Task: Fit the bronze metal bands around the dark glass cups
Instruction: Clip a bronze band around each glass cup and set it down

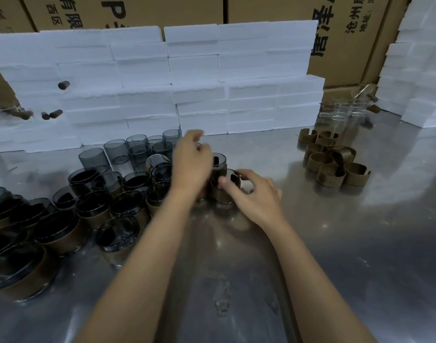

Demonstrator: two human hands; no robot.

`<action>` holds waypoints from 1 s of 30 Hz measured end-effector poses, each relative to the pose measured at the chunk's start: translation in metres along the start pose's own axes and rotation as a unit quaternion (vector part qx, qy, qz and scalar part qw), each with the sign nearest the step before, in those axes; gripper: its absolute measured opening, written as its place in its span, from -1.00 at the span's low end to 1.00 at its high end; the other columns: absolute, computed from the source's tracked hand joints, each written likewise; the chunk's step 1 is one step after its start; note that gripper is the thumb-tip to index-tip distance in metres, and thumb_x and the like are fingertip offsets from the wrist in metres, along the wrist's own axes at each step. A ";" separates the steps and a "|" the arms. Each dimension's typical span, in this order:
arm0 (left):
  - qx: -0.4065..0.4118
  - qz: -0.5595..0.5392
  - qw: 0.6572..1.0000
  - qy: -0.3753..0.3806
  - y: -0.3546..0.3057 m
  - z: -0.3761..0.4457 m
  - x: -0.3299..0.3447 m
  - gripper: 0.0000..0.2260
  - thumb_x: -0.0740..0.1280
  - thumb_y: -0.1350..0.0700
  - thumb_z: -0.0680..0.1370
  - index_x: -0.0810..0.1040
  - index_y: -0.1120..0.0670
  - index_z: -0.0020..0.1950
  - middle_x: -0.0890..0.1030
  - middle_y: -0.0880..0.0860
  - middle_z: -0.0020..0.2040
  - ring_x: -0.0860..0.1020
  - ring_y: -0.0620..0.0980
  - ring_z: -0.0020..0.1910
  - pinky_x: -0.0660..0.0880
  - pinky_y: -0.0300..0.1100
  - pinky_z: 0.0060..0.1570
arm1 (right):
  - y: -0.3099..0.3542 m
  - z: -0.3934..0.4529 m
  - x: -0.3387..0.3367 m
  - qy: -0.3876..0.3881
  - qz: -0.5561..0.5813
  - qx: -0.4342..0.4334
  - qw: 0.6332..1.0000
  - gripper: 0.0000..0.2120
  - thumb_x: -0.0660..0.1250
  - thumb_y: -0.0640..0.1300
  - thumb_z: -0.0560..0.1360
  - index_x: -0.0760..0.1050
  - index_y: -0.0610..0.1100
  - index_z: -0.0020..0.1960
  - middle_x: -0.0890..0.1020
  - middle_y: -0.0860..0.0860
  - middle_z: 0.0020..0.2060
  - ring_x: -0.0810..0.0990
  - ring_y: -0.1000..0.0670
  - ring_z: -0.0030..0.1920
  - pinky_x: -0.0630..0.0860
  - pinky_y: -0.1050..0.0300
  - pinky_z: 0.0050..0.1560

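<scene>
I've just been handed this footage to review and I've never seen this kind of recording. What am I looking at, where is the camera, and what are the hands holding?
There is no machine here: a person works with bare hands, and the one picture comes from a wide-angle camera on their head, looking forward and down. The right hand curls its fingers round a dark glass cup already wearing a bronze band, standing on the shiny metal table. The left hand is raised over the cups beside it; it is blurred, so I cannot tell whether it holds anything. To the left stand banded cups, with plain dark cups behind them. To the right lie loose bronze bands. White foam blocks are stacked behind.
</scene>
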State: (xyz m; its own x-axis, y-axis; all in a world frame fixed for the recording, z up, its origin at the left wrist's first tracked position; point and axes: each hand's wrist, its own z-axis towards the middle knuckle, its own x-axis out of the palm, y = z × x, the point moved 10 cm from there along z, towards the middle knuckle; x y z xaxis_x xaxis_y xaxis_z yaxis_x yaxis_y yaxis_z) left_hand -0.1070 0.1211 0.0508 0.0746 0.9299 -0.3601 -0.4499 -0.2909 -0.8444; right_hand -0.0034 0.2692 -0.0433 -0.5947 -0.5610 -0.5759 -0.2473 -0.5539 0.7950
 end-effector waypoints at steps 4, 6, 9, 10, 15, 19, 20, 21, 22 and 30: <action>-0.081 0.171 0.982 0.002 0.038 0.076 -0.034 -0.78 0.22 0.27 0.60 0.63 0.18 0.15 0.62 0.17 0.15 0.53 0.21 0.23 0.45 -0.16 0.11 | -0.013 0.004 -0.006 -0.046 0.107 0.051 0.992 -0.27 0.08 0.57 0.26 0.60 0.16 0.17 0.59 0.18 0.15 0.44 0.02 0.31 0.32 0.07 0.30; -0.094 0.282 0.953 0.065 0.061 0.101 -0.033 -0.85 0.28 0.26 0.58 0.65 0.20 -0.04 0.65 0.21 0.04 0.55 0.27 0.16 0.49 -0.10 0.13 | -0.014 0.004 -0.008 -0.053 0.117 0.050 0.990 -0.29 0.07 0.55 0.27 0.62 0.13 0.12 0.61 0.15 0.14 0.47 0.01 0.29 0.39 -0.03 0.36; -0.096 0.402 0.900 0.139 0.093 0.117 -0.021 -0.86 0.41 0.10 0.53 0.69 0.15 -0.11 0.67 0.19 0.02 0.58 0.20 0.09 0.44 -0.05 0.18 | -0.016 0.006 -0.008 -0.053 0.114 0.055 0.991 -0.30 0.05 0.55 0.26 0.62 0.13 0.08 0.61 0.10 0.14 0.46 0.01 0.28 0.40 -0.05 0.36; -0.090 0.416 0.894 0.141 0.099 0.120 -0.017 -0.86 0.43 0.05 0.51 0.72 0.11 -0.11 0.68 0.15 0.01 0.55 0.17 0.06 0.41 -0.06 0.14 | -0.017 0.007 -0.007 -0.054 0.116 0.055 0.990 -0.31 0.05 0.55 0.26 0.62 0.13 0.07 0.61 0.10 0.14 0.46 0.01 0.28 0.40 -0.05 0.36; -0.083 0.410 0.897 0.140 0.111 0.126 -0.004 -0.77 0.42 0.00 0.56 0.56 -0.01 -0.29 0.64 0.16 0.08 0.45 0.29 0.30 0.34 -0.03 0.14 | -0.017 0.009 -0.007 -0.059 0.132 0.052 0.988 -0.36 0.05 0.53 0.28 0.62 0.12 0.01 0.63 0.12 0.09 0.47 0.02 0.27 0.40 -0.06 0.37; -0.036 0.373 0.924 0.072 0.082 0.125 -0.011 -0.84 0.30 0.10 0.61 0.65 0.07 0.09 0.64 0.19 0.18 0.48 0.29 0.26 0.38 0.03 0.25 | -0.018 0.009 -0.007 -0.056 0.150 0.054 0.986 -0.38 0.07 0.51 0.28 0.61 0.10 -0.02 0.64 0.10 0.10 0.51 0.00 0.26 0.41 -0.09 0.39; -0.024 0.345 0.937 0.042 0.069 0.124 -0.017 -0.80 0.26 0.09 0.63 0.62 0.09 0.17 0.62 0.20 0.21 0.47 0.30 0.28 0.39 0.05 0.26 | -0.018 0.009 -0.007 -0.056 0.159 0.055 0.984 -0.39 0.08 0.51 0.29 0.60 0.10 -0.03 0.64 0.10 0.10 0.52 0.01 0.25 0.42 -0.10 0.39; -0.011 0.307 0.951 0.020 0.054 0.121 -0.022 -0.78 0.23 0.08 0.65 0.59 0.10 0.21 0.60 0.21 0.23 0.47 0.30 0.28 0.42 0.06 0.24 | -0.018 0.009 -0.007 -0.058 0.167 0.055 0.983 -0.41 0.09 0.50 0.30 0.60 0.09 -0.05 0.64 0.10 0.09 0.53 0.01 0.23 0.43 -0.10 0.38; 0.005 0.261 0.965 0.011 0.038 0.116 -0.024 -0.78 0.21 0.09 0.65 0.55 0.11 0.22 0.59 0.20 0.23 0.49 0.27 0.24 0.47 0.02 0.19 | -0.016 0.008 -0.009 -0.062 0.175 0.055 0.981 -0.43 0.10 0.49 0.30 0.60 0.09 -0.08 0.64 0.09 0.07 0.55 0.03 0.21 0.44 -0.10 0.36; -0.126 -0.235 0.961 0.072 -0.007 0.015 0.021 -0.67 0.18 0.07 0.62 0.50 0.01 -0.35 0.60 -0.02 -0.36 0.54 -0.02 -0.29 0.44 -0.06 -0.08 | -0.007 0.000 -0.036 -0.102 0.310 0.078 0.942 -0.68 0.23 0.19 0.65 0.60 -0.01 -0.03 0.70 0.04 -0.05 0.61 0.05 0.01 0.49 0.10 0.06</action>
State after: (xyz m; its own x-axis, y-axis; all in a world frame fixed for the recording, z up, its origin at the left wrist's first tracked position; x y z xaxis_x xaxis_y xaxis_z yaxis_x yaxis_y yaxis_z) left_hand -0.1163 0.1457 0.0551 0.3477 0.9363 0.0493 -0.1073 0.0920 -0.9900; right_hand 0.0193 0.2932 -0.0280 -0.7928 -0.6078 0.0444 0.0959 -0.0526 0.9940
